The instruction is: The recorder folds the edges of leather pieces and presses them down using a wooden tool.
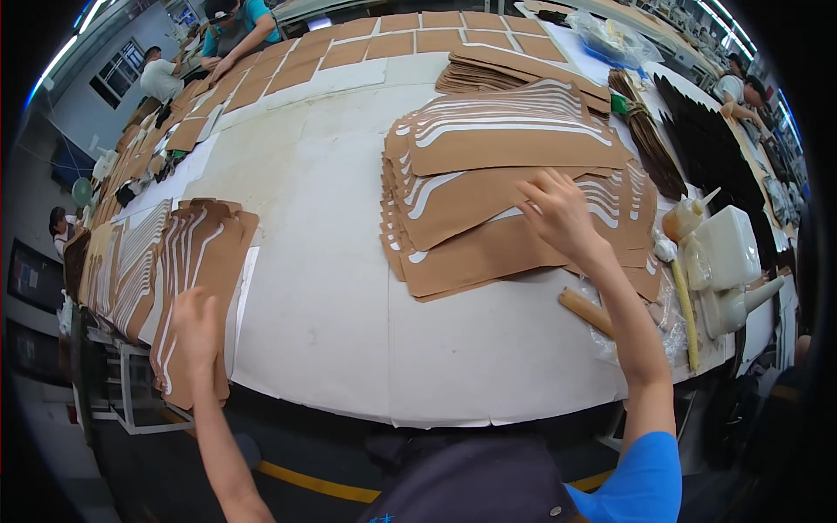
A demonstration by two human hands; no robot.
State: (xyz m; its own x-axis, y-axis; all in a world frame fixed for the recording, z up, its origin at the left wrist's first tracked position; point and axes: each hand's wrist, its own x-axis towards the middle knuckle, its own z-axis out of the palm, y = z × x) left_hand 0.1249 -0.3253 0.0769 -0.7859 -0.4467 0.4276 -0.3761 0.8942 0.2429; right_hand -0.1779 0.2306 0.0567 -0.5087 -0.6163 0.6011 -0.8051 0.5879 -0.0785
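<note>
My left hand, blurred, is over a fanned row of brown sheet pieces with curved white edge strips, at the table's left side. Its fingers look apart, and no piece shows in them. My right hand hovers over or touches a large overlapping pile of similar brown pieces at the right; contact is unclear. The fingers there are bent and spread, with nothing visible between them. On top of that pile lies a wide brown piece with a white curved strip along its far edge.
The white-covered table lies before me. At right are a brown rod, a white plastic container, a small bottle of amber liquid and a yellow stick. Across the table, a person handles laid-out brown panels.
</note>
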